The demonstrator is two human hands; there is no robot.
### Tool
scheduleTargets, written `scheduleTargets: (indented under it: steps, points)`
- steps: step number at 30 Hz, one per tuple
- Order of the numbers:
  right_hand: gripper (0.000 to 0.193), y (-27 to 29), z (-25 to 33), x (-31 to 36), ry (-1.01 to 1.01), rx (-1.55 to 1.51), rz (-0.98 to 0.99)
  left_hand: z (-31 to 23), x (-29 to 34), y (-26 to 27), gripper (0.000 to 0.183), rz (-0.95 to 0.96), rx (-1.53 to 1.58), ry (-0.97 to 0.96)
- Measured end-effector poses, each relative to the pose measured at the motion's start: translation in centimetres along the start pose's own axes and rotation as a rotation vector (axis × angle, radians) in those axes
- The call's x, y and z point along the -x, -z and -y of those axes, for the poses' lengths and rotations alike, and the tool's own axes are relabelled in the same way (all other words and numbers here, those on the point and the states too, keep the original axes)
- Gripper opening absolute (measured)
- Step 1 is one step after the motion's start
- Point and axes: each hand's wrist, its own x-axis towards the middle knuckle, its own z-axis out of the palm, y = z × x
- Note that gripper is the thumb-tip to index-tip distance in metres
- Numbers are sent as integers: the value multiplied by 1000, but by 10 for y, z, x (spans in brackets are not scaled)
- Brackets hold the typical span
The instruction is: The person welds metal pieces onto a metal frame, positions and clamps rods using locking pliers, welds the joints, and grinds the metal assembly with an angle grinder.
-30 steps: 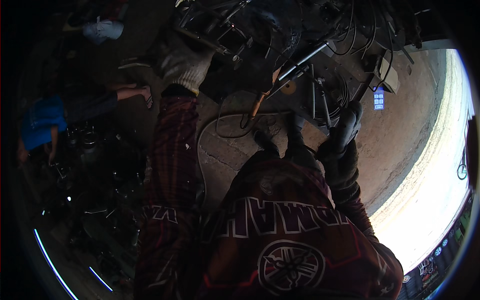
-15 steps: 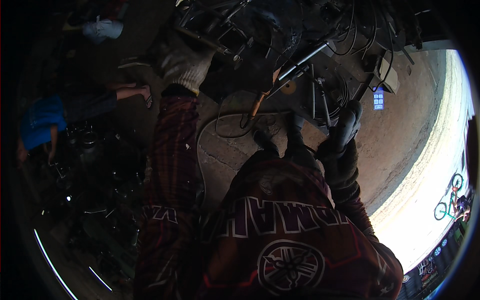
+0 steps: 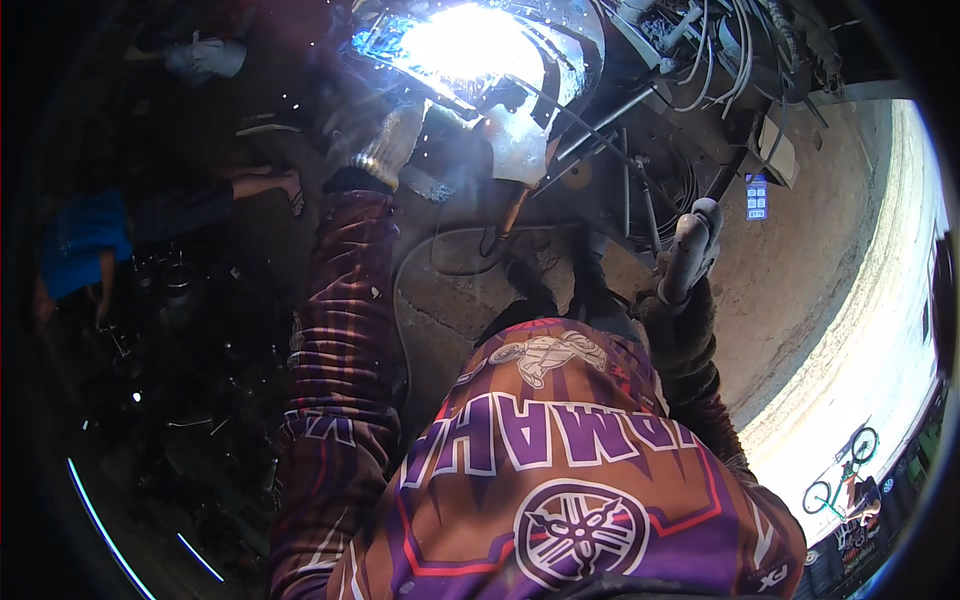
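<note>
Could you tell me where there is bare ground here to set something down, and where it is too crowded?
Bare patches: the concrete slab below the welding arc, crossed by a thin cable, and the dirt ground right of the right hand. Crowded: the metal frame and wires above, and around the left hand.

Left hand [image 3: 385, 150] in a knit glove is out at the bright welding arc [image 3: 465, 45] on a metal frame [image 3: 560, 60]. Right hand [image 3: 690, 250], gloved, is wrapped round a dark bar [image 3: 725, 180]. Cable [image 3: 440, 265] loops over the concrete floor [image 3: 450, 300]. Another person in blue [image 3: 80, 235] sits far left.
</note>
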Motion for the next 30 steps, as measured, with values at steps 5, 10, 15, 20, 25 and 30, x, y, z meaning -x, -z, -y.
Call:
scheduleTargets:
  steps: [5, 10, 15, 20, 25, 30]
  points:
    - [72, 4, 5, 17, -72, 33, 46, 5, -1, -9, 72, -22, -68, -93]
    - [69, -2, -1, 23, -49, 65, 12, 19, 0, -35, 70, -108, -172, -224]
    - [70, -7, -2, 15, -2, 109, -13, 26, 3, -45, 56, -179, -936, -455]
    - [75, -5, -7, 23, -6, 151, -1, 11, -10, -15, 38, 124, -83, -253]
    - [77, -8, -5, 21, -62, 152, 20, 4, -5, -5, 37, 159, -155, -248]
    - [74, -8, -2, 17, -38, 133, -5, -4, -2, 2, 33, 203, -244, -160]
